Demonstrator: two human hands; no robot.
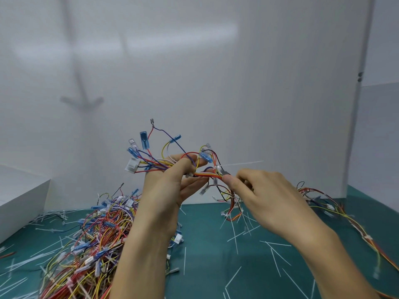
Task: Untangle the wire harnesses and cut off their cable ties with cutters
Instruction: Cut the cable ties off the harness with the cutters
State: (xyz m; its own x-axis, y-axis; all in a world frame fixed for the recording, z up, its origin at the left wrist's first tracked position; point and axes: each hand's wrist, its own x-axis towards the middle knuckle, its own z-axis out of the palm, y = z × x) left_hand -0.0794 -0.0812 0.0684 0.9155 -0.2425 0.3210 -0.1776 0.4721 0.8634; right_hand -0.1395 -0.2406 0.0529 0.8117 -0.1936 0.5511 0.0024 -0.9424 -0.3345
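Near edge: green mat (205, 277) littered with white cut tie offcuts (276, 262), so by the look of it plenty of ties have already been clipped. Near left is a big tangled pile of harnesses (92, 244), red, yellow, blue and purple wires with white ties visible on many; that looks like the main backlog. Two bare forearms come up from the bottom edge. Left hand (166, 186), centre, has its fingers curled round the held harness (205, 174), raised above the mat. Its blue terminal sleeves (143, 140) and a white connector (132, 166) fan out up and to the left. Right hand (265, 197) pinches the same bundle between thumb and fingertips, just right of the left hand. A cable tie (239, 164) is on the bundle between the hands, uncut, with its long tail pointing right. A small grey metal piece (225, 172) shows at the right fingertips; cannot tell whether it is a cutter tip or a terminal, and no cutters are clearly visible elsewhere. More harness (336, 210) trails along the far right down to the near right, with ties on it too. White box (21, 197) at far left, white backdrop (237, 83) behind. Judgement: mid-task, this tie is next and most of the pile is left.
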